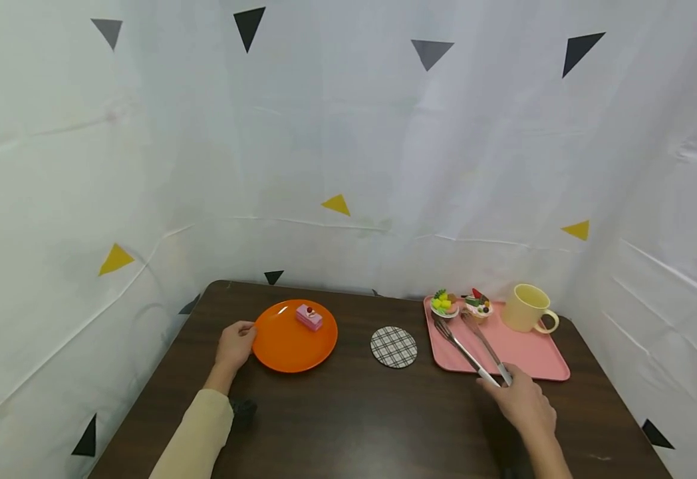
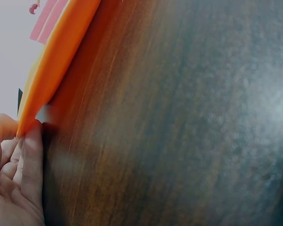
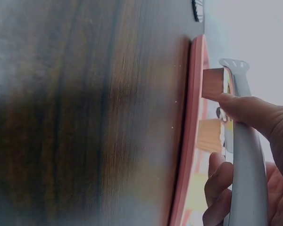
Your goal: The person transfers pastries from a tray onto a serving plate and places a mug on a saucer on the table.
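Tongs [image 3: 249,174]: head, right wrist views only

Plate [image 1: 291,349] orange; cake slice [image 1: 309,319] pink w/ red topping. Tray [image 1: 534,352] pink, mug [image 1: 523,311] pale yel. Tongs [image 1: 477,366] silver-gry. Coaster [image 1: 394,347] wht w/ blk plaid. Table [image 1: 336,426] dk brn, wood grain. Backdrop [image 1: 348,133] wht w/ blk, gry & yel triangles. Sleeve [image 1: 195,432] cream.

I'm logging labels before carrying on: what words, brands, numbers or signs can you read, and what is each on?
None can be read in any view.
Mug, plate, tray, tongs: no lettering visible.
Coaster: only crossed lines.
Backdrop cloth: only triangles.
Dark thing by the left sleeve: too unclear to tell.
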### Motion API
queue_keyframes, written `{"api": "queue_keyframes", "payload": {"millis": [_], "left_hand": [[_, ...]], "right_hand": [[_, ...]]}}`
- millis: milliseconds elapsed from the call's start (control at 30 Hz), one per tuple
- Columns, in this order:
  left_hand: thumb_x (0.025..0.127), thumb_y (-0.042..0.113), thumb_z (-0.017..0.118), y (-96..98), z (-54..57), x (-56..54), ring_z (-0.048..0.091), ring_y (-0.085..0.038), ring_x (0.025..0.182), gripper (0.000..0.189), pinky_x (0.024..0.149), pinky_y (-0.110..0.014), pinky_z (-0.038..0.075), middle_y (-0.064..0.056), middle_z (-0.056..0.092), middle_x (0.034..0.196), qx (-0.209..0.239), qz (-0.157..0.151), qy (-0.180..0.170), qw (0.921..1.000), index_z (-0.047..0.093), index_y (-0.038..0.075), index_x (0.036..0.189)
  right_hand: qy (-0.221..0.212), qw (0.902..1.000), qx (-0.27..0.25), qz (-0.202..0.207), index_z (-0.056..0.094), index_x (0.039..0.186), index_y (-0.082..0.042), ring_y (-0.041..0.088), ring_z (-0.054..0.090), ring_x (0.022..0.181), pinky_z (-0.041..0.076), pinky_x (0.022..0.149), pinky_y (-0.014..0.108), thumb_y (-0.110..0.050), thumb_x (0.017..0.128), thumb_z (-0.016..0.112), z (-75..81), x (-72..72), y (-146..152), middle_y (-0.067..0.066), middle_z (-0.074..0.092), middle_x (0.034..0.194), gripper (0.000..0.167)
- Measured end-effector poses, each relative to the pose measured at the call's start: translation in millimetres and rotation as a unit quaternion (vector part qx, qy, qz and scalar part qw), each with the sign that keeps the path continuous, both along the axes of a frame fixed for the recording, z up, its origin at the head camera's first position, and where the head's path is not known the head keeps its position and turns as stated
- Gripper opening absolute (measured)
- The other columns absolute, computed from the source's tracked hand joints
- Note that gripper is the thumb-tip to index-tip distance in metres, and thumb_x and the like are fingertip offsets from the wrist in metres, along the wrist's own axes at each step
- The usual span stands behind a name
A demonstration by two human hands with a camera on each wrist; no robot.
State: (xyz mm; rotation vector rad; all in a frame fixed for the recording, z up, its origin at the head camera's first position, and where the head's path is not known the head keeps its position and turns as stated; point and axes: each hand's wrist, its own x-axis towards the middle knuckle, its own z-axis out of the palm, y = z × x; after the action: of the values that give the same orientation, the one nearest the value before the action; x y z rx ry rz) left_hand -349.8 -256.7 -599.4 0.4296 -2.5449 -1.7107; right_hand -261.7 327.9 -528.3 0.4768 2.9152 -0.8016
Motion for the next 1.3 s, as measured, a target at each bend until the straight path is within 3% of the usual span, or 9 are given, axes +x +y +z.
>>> {"api": "queue_keyframes", "payload": {"millis": [267,767,1000,1300], "left_hand": [[0.112,0.027,0.056,-1.0,-1.7,-3.4,0.07,-0.027,0.103,0.04,0.077,-0.029,0.061,-0.023,0.069,0.134,0.006,-0.006,-0.004,1.0,0.065,0.0,0.14],[0.112,0.024,0.056,1.5,1.9,-1.3,0.069,-0.022,0.096,0.038,0.075,-0.028,0.06,-0.022,0.07,0.129,0.012,-0.001,-0.002,0.9999,0.065,-0.001,0.139],[0.112,0.024,0.056,1.8,2.0,-1.5,0.07,-0.023,0.097,0.038,0.077,-0.029,0.061,-0.022,0.07,0.131,0.01,-0.002,-0.002,0.9999,0.066,0.0,0.139],[0.113,0.026,0.056,0.2,0.9,-1.4,0.07,-0.024,0.1,0.039,0.079,-0.03,0.061,-0.022,0.069,0.131,0.012,0.0,-0.002,0.9999,0.065,0.001,0.14]], "right_hand": [[0.013,0.9999,0.0,-0.003,0.052,0.152,-0.005,0.04,0.064,0.102,0.049,0.078,0.06,-0.071,0.09,0.073,-3.2,-18.8,-1,0.026,0.064,0.137,0.092],[0.0,0.9998,0.019,0.008,0.053,0.15,-0.001,0.037,0.061,0.097,0.048,0.076,0.051,-0.063,0.091,0.076,-1.2,-49.7,-6,0.027,0.066,0.132,0.089],[-0.002,0.9999,0.009,0.006,0.063,0.141,-0.004,0.031,0.058,0.085,0.042,0.067,0.044,-0.062,0.092,0.076,-2.3,-49.2,-3,0.016,0.066,0.101,0.077],[-0.006,0.9999,0.002,0.01,0.057,0.152,-0.005,0.031,0.058,0.086,0.041,0.067,0.043,-0.065,0.094,0.073,-1.0,-50.5,-2,0.017,0.066,0.106,0.085]]}}
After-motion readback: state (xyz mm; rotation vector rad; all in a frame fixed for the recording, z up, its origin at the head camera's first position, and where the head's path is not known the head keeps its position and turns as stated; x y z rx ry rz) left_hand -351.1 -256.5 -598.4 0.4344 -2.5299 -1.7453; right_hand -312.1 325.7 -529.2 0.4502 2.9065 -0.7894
